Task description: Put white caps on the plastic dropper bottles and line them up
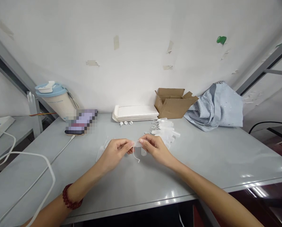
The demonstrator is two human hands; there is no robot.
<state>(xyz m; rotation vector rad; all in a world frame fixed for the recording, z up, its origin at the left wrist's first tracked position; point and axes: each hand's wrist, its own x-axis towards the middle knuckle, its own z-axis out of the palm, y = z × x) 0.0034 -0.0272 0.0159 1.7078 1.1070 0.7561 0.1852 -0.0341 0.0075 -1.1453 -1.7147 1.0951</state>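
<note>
White piece (138, 144): one, raised over the middle of the desk (131, 195), between my left hand (118, 149) and right hand (156, 148), the fingers of each pinching an end. White cord (134, 154): one, thin, hanging at the left fingers, its lower end bent; I cannot tell whether it joins the piece. Bracelet (71, 198): dark red, beaded, on my left wrist. Pile (166, 132): translucent pieces, heaped behind the right hand. Caps (126, 123): three small white, in a row before a white stack (136, 112). Box (175, 107): brown, open, right of the stack. Cloth (220, 108): pale blue, crumpled, beside the box. Phone (83, 121): at left, cable (58, 154) attached, near a blue-lidded cup (57, 102).
</note>
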